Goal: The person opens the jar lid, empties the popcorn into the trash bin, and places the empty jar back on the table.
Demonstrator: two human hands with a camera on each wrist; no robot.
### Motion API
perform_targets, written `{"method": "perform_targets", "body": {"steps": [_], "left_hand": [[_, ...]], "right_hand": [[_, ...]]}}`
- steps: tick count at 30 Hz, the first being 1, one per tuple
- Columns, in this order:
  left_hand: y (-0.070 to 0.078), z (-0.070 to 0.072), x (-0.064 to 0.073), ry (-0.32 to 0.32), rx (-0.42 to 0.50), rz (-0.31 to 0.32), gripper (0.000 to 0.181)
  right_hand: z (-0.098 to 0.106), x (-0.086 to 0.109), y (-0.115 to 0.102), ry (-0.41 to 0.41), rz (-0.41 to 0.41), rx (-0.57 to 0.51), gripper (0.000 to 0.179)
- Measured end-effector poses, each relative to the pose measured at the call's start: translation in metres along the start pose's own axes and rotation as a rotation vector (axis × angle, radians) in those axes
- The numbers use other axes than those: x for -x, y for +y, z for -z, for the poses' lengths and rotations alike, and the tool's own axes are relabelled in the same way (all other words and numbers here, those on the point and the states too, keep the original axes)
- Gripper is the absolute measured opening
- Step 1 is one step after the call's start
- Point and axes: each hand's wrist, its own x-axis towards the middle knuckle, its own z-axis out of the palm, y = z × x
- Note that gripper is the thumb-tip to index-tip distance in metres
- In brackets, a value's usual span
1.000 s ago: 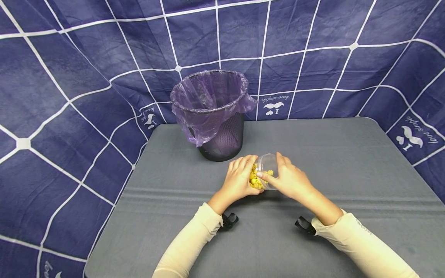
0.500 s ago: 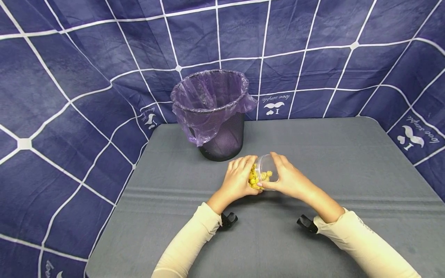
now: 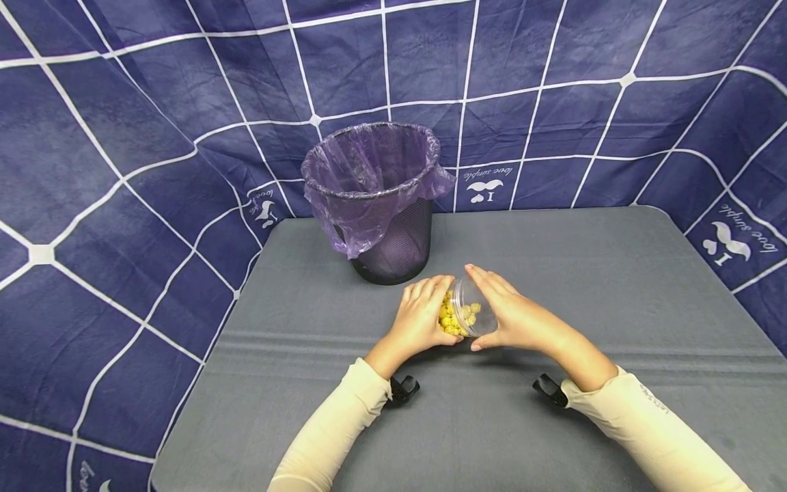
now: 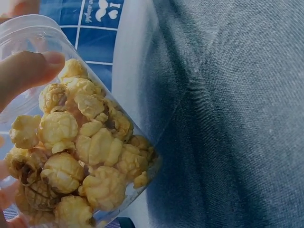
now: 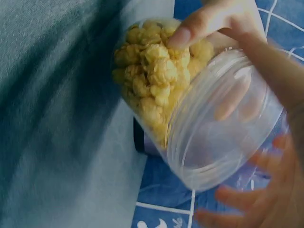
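Note:
A clear plastic jar of popcorn [image 3: 453, 318] lies tilted between the hands, its clear ridged top end [image 5: 218, 123] turned toward the right hand. My left hand [image 3: 419, 316] grips the body of the jar; a thumb [image 4: 28, 71] lies across the jar in the left wrist view. My right hand [image 3: 522, 324] is spread around the top end, fingers nearly straight. Its thumb stands below the rim; several fingers [image 5: 232, 199] appear apart from the plastic in the right wrist view. Golden popcorn [image 4: 90, 147] fills the jar's lower part.
A black mesh bin [image 3: 399, 246] with a purple liner bag [image 3: 369, 219] stands behind the hands, left of centre. The grey table [image 3: 584, 273] meets blue white-lined cloth [image 3: 529, 68] at the back and sides.
My right hand's thumb has slid off the jar toward the person, and its fingers have straightened and shifted left over the top end. My left hand and the jar stay nearly still.

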Motion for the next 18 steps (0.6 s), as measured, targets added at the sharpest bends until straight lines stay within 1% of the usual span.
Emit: {"method": "perform_targets", "body": {"steps": [1, 5, 7, 9, 11, 13, 18], "left_hand": [[0.0, 0.0, 0.0, 0.004, 0.0, -0.001, 0.1], [0.0, -0.001, -0.001, 0.019, 0.002, -0.005, 0.098], [0.0, -0.001, -0.001, 0.021, 0.001, -0.005, 0.098], [0.0, -0.001, 0.0, 0.021, -0.003, -0.005, 0.098], [0.0, -0.001, 0.0, 0.023, -0.005, -0.006, 0.097], [0.001, -0.002, 0.0, 0.027, -0.009, -0.008, 0.097], [0.0, -0.001, 0.0, 0.035, -0.016, -0.012, 0.098]], "right_hand": [[0.0, 0.0, -0.002, 0.009, -0.044, -0.013, 0.113], [0.0, -0.001, -0.01, 0.053, -0.282, -0.063, 0.101], [0.0, -0.003, -0.014, 0.036, -0.385, -0.075, 0.099], [0.0, -0.004, -0.017, -0.007, -0.457, -0.07, 0.1], [0.001, -0.004, -0.02, -0.05, -0.498, -0.068, 0.103], [0.001, -0.004, -0.021, -0.067, -0.511, -0.065, 0.104], [0.0, -0.005, -0.019, -0.038, -0.479, -0.077, 0.103]]}}
